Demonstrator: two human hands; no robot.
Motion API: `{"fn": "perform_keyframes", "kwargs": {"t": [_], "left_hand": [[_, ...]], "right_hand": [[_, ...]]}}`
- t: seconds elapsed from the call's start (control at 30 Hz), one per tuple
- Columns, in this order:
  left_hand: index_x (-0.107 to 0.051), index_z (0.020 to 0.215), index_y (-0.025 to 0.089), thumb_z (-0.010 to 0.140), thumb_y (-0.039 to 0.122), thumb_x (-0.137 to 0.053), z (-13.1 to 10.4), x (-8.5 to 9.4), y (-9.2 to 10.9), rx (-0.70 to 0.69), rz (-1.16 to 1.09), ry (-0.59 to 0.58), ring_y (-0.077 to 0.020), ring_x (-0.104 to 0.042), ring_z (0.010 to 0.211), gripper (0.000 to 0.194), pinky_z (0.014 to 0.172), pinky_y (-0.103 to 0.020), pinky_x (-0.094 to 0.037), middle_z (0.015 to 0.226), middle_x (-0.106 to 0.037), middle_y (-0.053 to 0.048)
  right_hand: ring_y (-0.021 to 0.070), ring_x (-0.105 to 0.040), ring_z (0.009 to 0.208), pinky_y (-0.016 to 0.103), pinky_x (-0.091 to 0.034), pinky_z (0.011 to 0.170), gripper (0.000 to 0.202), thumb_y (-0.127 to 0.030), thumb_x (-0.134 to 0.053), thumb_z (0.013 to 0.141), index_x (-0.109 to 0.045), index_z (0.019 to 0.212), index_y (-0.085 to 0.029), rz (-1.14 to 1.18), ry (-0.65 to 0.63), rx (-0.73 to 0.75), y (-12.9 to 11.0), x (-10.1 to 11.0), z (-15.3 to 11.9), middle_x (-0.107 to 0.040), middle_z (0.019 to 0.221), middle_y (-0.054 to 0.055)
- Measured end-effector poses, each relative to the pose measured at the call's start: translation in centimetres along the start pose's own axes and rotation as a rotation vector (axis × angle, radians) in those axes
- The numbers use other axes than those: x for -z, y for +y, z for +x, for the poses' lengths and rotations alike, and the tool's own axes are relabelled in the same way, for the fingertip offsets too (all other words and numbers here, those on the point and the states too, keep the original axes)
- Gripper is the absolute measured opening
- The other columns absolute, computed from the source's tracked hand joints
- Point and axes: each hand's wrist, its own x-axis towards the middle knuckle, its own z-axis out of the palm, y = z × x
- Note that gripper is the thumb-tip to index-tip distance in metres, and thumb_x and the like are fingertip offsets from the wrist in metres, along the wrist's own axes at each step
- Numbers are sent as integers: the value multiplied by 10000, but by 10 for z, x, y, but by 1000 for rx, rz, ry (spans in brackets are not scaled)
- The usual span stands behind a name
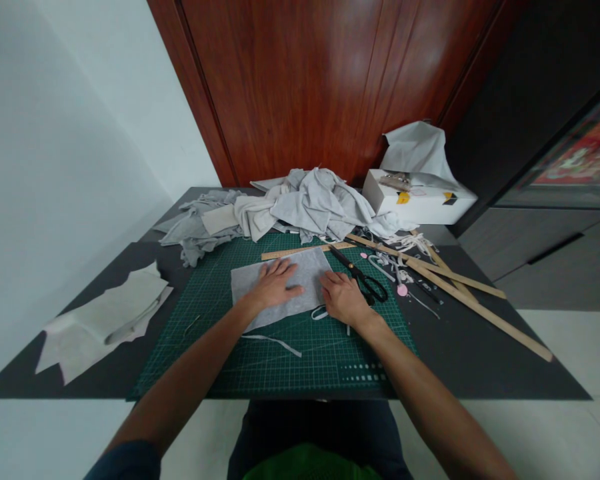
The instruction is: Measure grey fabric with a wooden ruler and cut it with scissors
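A rectangular piece of grey cloth [311, 268] lies flat on the green cutting mat [295, 373]. My left hand [274, 285] rests palm down on its middle, fingers stretched and thumb apart. At the cloth's right edge is my right hand [344, 296], its fingers bent and closed on the edge; the fingertips are partly hidden. Black-handled scissors [353, 265] lie just beyond my right hand, blades pointing away to the left. A thin wooden ruler [283, 254] runs along behind the cloth. Narrow cloth strips [280, 343] lie on the mat in front.
Crumpled grey and cream fabric [305, 203] is heaped along the back. A white box [425, 203] stands at the back right. Long wooden rulers [490, 313] and scraps [395, 267] lie on the right. Folded pale cloth [110, 310] lies on the left.
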Motion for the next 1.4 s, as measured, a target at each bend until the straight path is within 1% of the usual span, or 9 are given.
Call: {"fn": "perform_keyframes", "kwargs": {"t": [0.13, 0.47, 0.6, 0.77, 0.9, 1.03, 1.17, 1.3, 1.4], "left_hand": [[-314, 1661, 264, 969, 678, -537, 10, 4, -13, -75, 22, -43, -326, -132, 1637, 836, 1295, -593, -103, 1758, -227, -121], [-312, 1664, 278, 927, 661, -619, 28, 22, -23, -178, 9, -134, -306, -110, 1645, 886, 1308, -546, -57, 1768, -181, -108], [-316, 1660, 261, 954, 626, -594, 22, 19, -11, -146, 25, -76, -298, -149, 1638, 842, 1308, -555, -54, 1758, -223, -120], [-327, 1657, 260, 1007, 640, -480, 10, 4, 19, -177, 36, -1, -289, -160, 1634, 768, 1311, -556, -45, 1748, -264, -109], [-301, 1667, 311, 997, 698, -454, 6, -3, 30, -128, 28, -1, -341, -139, 1634, 789, 1282, -657, -13, 1758, -236, -96], [-290, 1670, 317, 981, 720, -463, 6, -2, 29, -66, 10, -2, -368, -125, 1633, 817, 1262, -705, -27, 1766, -206, -94], [-311, 1664, 308, 974, 717, -472, 6, -2, 27, -50, 5, 6, -391, -135, 1627, 818, 1258, -710, -18, 1763, -216, -100], [-320, 1658, 287, 970, 668, -496, 6, 2, 32, -34, -1, -9, -397, -131, 1627, 805, 1260, -702, -35, 1762, -210, -118], [-356, 1638, 265, 965, 544, -522, 6, 7, 41, -16, 8, -23, -406, -144, 1622, 748, 1258, -708, -64, 1751, -244, -131]], "right_hand": [[358, -383, 1502, 593, -381, 1149, 485, -323, -407, 1067, -537, 1525, -231, 24, -44, -10, 6, -10, -2, -465, 1647, 124], [383, -421, 1451, 625, -381, 1131, 480, -317, -404, 1053, -568, 1491, -208, 5, -6, -18, 0, -10, -10, -485, 1629, 135], [366, -417, 1459, 635, -366, 1144, 484, -341, -407, 1062, -561, 1508, -235, 32, 0, -20, 6, -14, -7, -480, 1640, 119], [362, -394, 1489, 645, -340, 1166, 497, -357, -420, 1066, -546, 1534, -241, 72, 2, -10, 18, -19, -4, -487, 1638, 108], [330, -365, 1512, 525, -398, 1161, 477, -297, -466, 1043, -586, 1498, -217, 118, 85, -4, 34, -17, -4, -481, 1637, 107], [314, -543, 1307, 443, -418, 1128, 350, -191, -525, 980, -710, 1265, -109, 67, 203, -162, 60, -3, -12, -653, 1376, 196], [316, -629, 1157, 413, -448, 1061, 276, -198, -578, 954, -702, 1167, -76, -21, 106, -336, 76, 10, -26, -707, 1185, 214], [299, -674, 1116, 376, -468, 1023, 307, -220, -601, 955, -662, 1214, -67, -62, -7, -345, 75, 14, -35, -722, 1178, 216], [315, -682, 1145, 378, -476, 1017, 337, -237, -626, 948, -653, 1230, -54, -116, -57, -359, 70, 14, -33, -719, 1195, 240]]}}
